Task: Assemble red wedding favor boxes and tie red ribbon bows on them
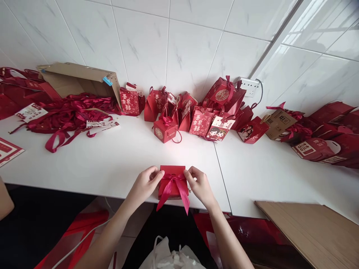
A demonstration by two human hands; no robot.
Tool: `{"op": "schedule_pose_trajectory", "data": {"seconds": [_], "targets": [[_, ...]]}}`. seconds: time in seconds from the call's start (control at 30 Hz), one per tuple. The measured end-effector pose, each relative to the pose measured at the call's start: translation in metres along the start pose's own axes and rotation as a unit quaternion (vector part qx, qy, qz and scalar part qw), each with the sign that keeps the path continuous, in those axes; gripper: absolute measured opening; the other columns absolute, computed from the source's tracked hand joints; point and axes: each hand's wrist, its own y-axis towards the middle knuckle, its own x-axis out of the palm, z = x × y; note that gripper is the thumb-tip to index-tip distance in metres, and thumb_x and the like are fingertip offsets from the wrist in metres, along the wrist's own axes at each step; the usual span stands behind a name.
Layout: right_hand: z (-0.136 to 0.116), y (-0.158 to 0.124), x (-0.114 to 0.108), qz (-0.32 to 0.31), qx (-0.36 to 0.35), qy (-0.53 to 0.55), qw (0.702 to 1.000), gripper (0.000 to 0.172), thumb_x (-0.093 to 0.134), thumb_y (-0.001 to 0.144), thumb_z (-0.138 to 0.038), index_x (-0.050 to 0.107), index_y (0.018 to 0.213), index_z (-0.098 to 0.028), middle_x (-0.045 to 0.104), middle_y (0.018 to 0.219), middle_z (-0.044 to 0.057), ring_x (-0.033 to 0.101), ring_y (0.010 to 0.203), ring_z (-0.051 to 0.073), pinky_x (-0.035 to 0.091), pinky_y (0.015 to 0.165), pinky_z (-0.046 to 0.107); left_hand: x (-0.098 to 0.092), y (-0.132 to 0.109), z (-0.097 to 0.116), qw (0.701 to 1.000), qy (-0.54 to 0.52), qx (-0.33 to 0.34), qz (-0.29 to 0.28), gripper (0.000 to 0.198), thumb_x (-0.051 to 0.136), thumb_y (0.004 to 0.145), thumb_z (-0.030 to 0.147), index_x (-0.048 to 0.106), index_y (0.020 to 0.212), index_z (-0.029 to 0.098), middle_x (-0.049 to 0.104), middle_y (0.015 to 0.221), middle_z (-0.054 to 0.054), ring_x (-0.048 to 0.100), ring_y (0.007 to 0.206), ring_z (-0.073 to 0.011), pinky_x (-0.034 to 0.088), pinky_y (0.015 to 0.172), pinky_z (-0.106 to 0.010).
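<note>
A small red gift box (173, 191) stands at the table's front edge, right before me. A crimson ribbon (174, 180) is tied in a bow across its front, with two tails hanging down past the table edge. My left hand (148, 180) pinches the box's upper left side between thumb and fingers. On the opposite side, my right hand (198, 184) grips the upper right edge the same way. The fingertips behind the box are partly hidden.
Several finished-looking red gift boxes (165, 130) line the wall. Leftward lie a heap of crimson ribbons (70, 112) and an open cardboard box (81, 76). A power strip (248, 86) is at the wall. Flat cardboard (308, 224) juts in at right; another person's arm (5, 201) shows at left.
</note>
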Motion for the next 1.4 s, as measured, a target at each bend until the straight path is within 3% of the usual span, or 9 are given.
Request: {"op": "schedule_pose_trajectory", "data": {"seconds": [0.2,0.47,0.57,0.63,0.7,0.87,1.07,1.27,1.4], "targets": [[0.01,-0.003,0.003,-0.039,0.012,0.075,0.996,0.042,0.045,0.086,-0.058,0.04,0.065,-0.022,0.046,0.06,-0.003,0.043,0.053,0.011,0.04,0.047,0.024,0.007,0.001,-0.015,0.995,-0.085,-0.057,-0.02,0.04,0.05,0.081,0.049,0.037,0.058,0.019,0.037,0.054,0.005,0.039,0.052,-0.0109,0.033,0.052,-0.023],[0.019,-0.004,-0.027,0.023,-0.038,-0.018,0.999,0.042,0.046,0.085,-0.059,0.054,0.078,-0.019,0.06,0.081,0.004,0.058,0.079,0.019,0.049,0.075,0.034,0.001,0.001,-0.015,0.992,-0.109,-0.057,0.014,0.046,0.033,0.085,0.057,0.045,0.06,0.02,0.051,0.057,0.001,0.05,0.056,-0.0154,0.04,0.057,-0.027],[0.021,-0.004,-0.03,-0.08,-0.131,-0.017,0.988,0.084,0.072,0.064,-0.061,0.041,0.13,-0.02,0.044,0.134,0.014,0.046,0.123,0.029,0.043,0.099,0.044,0.002,-0.003,-0.009,0.998,-0.052,-0.037,0.028,0.044,0.04,0.084,0.059,0.046,0.064,0.02,0.052,0.058,0.001,0.051,0.056,-0.0155,0.041,0.055,-0.026],[0.022,-0.004,-0.025,-0.154,-0.142,-0.051,0.976,0.112,0.081,0.057,-0.051,0.017,0.145,-0.023,0.027,0.147,0.017,0.034,0.134,0.031,0.038,0.105,0.047,0.006,-0.006,-0.004,0.999,-0.013,-0.01,0.031,0.036,0.05,0.081,0.053,0.048,0.067,0.02,0.053,0.061,0.002,0.052,0.058,-0.0144,0.041,0.055,-0.024],[0.024,-0.005,-0.018,-0.176,-0.133,-0.071,0.973,0.113,0.08,0.063,-0.041,0.007,0.148,-0.024,0.024,0.148,0.017,0.036,0.133,0.03,0.04,0.104,0.046,0.012,-0.009,0.001,0.999,-0.007,0.022,0.045,0.03,0.053,0.082,0.048,0.049,0.071,0.02,0.056,0.066,0.002,0.055,0.061,-0.0138,0.043,0.057,-0.023],[0.02,-0.022,-0.012,-0.062,-0.187,-0.093,0.976,0.105,0.076,0.069,-0.027,0.007,0.147,-0.026,0.031,0.144,0.016,0.036,0.134,0.03,0.04,0.105,0.048,0.037,-0.02,0.009,0.961,0.035,0.199,0.189,0.018,0.053,0.086,0.032,0.052,0.074,0.019,0.052,0.076,-0.001,0.054,0.067,-0.0123,0.048,0.059,-0.023],[-0.003,-0.065,-0.033,0.104,-0.275,-0.119,0.948,0.097,0.074,0.074,-0.031,0.009,0.147,-0.03,0.03,0.145,0.015,0.031,0.137,0.031,0.038,0.107,0.05,0.065,-0.042,0.037,0.819,0.111,0.505,0.249,0.011,0.058,0.082,0.013,0.057,0.086,0.024,0.039,0.073,0.001,0.047,0.069,-0.0125,0.052,0.087,-0.04],[-0.012,-0.104,-0.055,0.179,-0.306,-0.118,0.928,0.1,0.076,0.072,-0.03,0.009,0.147,-0.033,0.03,0.146,0.013,0.031,0.136,0.033,0.035,0.108,0.056,0.078,-0.062,0.065,0.79,0.105,0.569,0.203,0.013,0.056,0.083,0.018,0.059,0.089,0.029,0.037,0.067,0.002,0.046,0.066,-0.0134,0.05,0.09,-0.045],[-0.01,-0.132,-0.071,0.213,-0.279,-0.143,0.925,0.1,0.075,0.073,-0.026,0.008,0.146,-0.035,0.029,0.146,0.013,0.03,0.137,0.034,0.041,0.104,0.056,0.091,-0.072,0.077,0.82,0.012,0.551,0.153,0.008,0.057,0.083,0.018,0.058,0.084,0.026,0.041,0.067,0.001,0.048,0.065,-0.0139,0.052,0.072,-0.036]]}}
